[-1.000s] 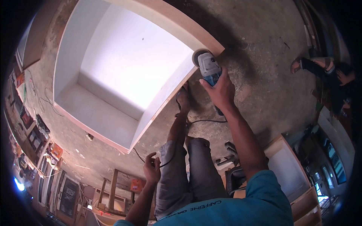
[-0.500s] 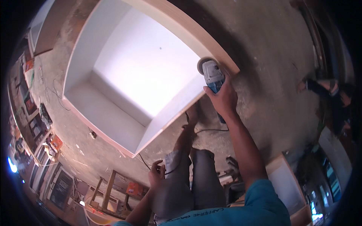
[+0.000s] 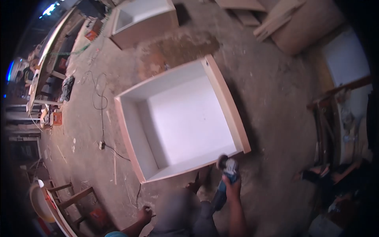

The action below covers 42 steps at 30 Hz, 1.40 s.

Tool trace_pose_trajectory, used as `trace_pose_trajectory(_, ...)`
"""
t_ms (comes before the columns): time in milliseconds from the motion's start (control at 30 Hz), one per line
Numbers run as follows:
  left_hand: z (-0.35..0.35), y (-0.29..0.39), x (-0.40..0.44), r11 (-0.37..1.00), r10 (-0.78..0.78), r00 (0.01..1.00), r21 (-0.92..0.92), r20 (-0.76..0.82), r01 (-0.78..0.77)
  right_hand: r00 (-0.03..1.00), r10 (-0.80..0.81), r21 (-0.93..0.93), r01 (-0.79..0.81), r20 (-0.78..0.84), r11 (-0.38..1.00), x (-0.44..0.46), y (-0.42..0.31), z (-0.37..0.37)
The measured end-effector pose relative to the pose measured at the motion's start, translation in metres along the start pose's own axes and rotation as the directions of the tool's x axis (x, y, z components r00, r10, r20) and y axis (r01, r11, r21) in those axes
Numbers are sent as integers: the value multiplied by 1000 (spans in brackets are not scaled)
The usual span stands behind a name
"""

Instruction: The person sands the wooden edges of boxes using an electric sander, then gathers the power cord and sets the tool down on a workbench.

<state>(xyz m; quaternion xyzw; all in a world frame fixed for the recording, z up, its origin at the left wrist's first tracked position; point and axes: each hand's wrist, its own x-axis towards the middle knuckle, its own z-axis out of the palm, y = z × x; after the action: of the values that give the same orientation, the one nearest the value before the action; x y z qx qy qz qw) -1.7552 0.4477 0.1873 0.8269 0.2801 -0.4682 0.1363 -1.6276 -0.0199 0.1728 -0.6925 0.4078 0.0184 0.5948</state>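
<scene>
An angle grinder [image 3: 222,185] is gripped in my right hand [image 3: 233,187], its round disc pointing away from me. The disc is at the near rim of a white-lined wooden box [image 3: 132,136], close to its right corner; I cannot tell if they touch. The box lies open side up on the floor, with bare wood edges. Low and to the left, my left hand [image 3: 145,214] is closed with fingers curled round a dark power cord [image 3: 138,193]. My blurred knee is between the hands.
A second open box [image 3: 146,27] stands beyond, and wood panels [image 3: 280,17] lean at the far right. A cord with a socket block [image 3: 102,145] trails over the floor on the left. A wooden stool [image 3: 75,197] is at lower left. Another person [image 3: 335,177] is at the right.
The view has tilted up and drawn back, so the box looks smaller and more of the room shows. The grinder has shifted from the right-hand board to the near rim. Both hands keep their hold.
</scene>
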Motion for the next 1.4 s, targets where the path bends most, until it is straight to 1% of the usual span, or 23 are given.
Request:
trace_pose_trajectory(100, -17, -53, -17, 972, 126, 983, 217, -132, -95, 987, 155, 268, -162, 45, 950, -61, -6, -18)
trace_pose_trajectory(167, -22, -30, -26, 938, 308, 943, -124, -126, -323, 967, 236, 379, -254, 94, 890, -92, -30, -13)
trace_pose_trajectory(200, -37, 14, -50, 878, 370, 924, -291, -91, -380, 955, 262, 407, -295, 136, 864, -111, -53, -11)
trace_pose_trajectory(233, -53, 47, -73, 763, 545, 838, -401, -24, -507, 939, 286, 422, -343, 192, 839, -128, -73, -4)
trace_pose_trajectory(267, -73, 79, -110, 622, 646, 759, -633, 83, -461, 925, 300, 476, -377, 232, 795, -142, -87, 9)
trace_pose_trajectory(300, -40, 90, -92, 382, 836, 545, -778, 61, -499, 909, 316, 521, -416, 273, 745, -155, -98, 25)
trace_pose_trajectory(333, -54, 104, -125, 394, 829, 546, -819, 120, -417, 892, 328, 563, -450, 311, 693, -166, -107, 41)
trace_pose_trajectory(367, -75, 116, -153, 398, 830, 529, -851, 176, -341, 921, 226, 549, -373, 319, 748, -174, -106, 59)
trace_pose_trajectory(400, -61, 120, -154, 295, 836, 547, -877, 45, -379, 901, 255, 489, -409, 351, 770, -188, -118, 74)
trace_pose_trajectory(467, -102, 99, -191, 177, 878, 465, -980, 113, -95, 912, 188, 451, -350, 365, 821, -202, -109, 109)
trace_pose_trajectory(567, -158, 36, -196, 210, 901, 411, -968, 137, -136, 898, 90, 498, -319, 430, 806, -234, -104, 165)
trace_pose_trajectory(600, -165, 17, -185, 179, 904, 414, -974, 107, -139, 799, 31, 493, -400, 600, 773, -267, -126, 176)
trace_pose_trajectory(667, -163, -24, -163, 102, 902, 430, -988, 44, -114, 758, -16, 477, -393, 652, 786, -283, -125, 233)
trace_pose_trajectory(767, -202, -92, -150, -58, 846, 506, -971, -170, -230, 706, -39, 450, -407, 707, 795, -320, -105, 303)
trace_pose_trajectory(867, -234, -157, -143, -187, 799, 513, -941, -313, -283, 578, 123, 182, -440, 807, 879, -411, -164, 367)
trace_pose_trajectory(1067, -313, -253, -136, -450, 529, 602, -800, -597, -397, 215, -14, 49, -159, 976, 986, -509, -208, 476)
trace_pose_trajectory(1100, -324, -260, -132, -495, 444, 636, -764, -632, -414, 80, 77, -67, -119, 994, 991, -506, -214, 486)
trace_pose_trajectory(1167, -344, -274, -119, -542, 281, 677, -694, -681, -474, -392, 18, -223, -484, 920, 846, -472, -167, 527)
trace_pose_trajectory(1233, -364, -295, -97, -537, 131, 689, -635, -713, -555, -74, 128, -139, -169, 989, 976, -563, -203, 514)
trace_pose_trajectory(1300, -395, -323, -83, -572, 25, 672, -562, -740, -597, -419, 344, -419, -100, 840, 902, -573, -201, 535)
trace_pose_trajectory(1333, -408, -337, -77, -587, -27, 669, -530, -743, -612, -517, 441, -451, 115, 733, 885, -557, -191, 560)
trace_pose_trajectory(1367, -420, -352, -70, -591, -102, 673, -499, -733, -633, -600, 525, -414, 328, 604, 849, -540, -182, 584)
trace_pose_trajectory(1400, -431, -365, -61, -594, -177, 673, -467, -718, -655, -560, 549, -188, 573, 621, 797, -521, -171, 614)
